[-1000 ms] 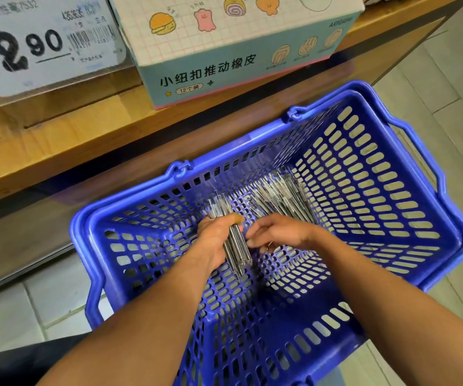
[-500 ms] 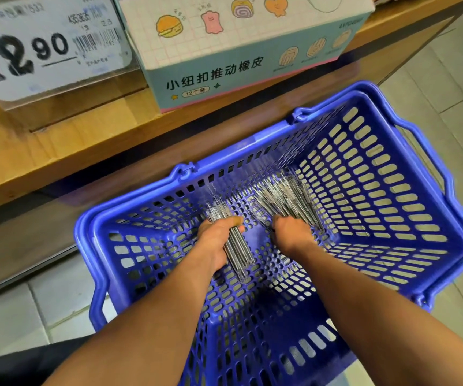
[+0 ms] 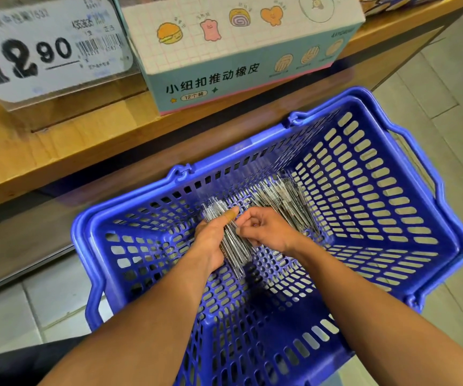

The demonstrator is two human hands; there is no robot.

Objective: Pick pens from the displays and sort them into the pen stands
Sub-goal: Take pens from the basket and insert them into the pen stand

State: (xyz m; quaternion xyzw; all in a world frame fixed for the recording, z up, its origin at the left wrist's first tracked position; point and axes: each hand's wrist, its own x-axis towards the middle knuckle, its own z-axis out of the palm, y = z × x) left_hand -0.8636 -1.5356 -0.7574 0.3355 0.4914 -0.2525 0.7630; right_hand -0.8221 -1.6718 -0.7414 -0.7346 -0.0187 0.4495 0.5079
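Both my hands are down inside a blue plastic shopping basket (image 3: 408, 190). My left hand (image 3: 211, 240) grips a bundle of thin clear-and-silver pens (image 3: 236, 252), thumb laid along its top. My right hand (image 3: 269, 232) is right beside the bundle, fingers curled, pinching a pen at the bundle's side. A loose pile of the same pens (image 3: 283, 199) lies on the basket floor just beyond my right hand.
A wooden shelf (image 3: 66, 151) runs behind the basket. On it stand a pastel eraser box (image 3: 238, 59) and a clear price tag holder reading 12.90 (image 3: 44, 51). Tiled floor (image 3: 447, 87) shows to the right and lower left.
My right hand came back from the loose pile to the bundle in my left hand and now pinches at its side. The left hand kept its grip and shifted little.
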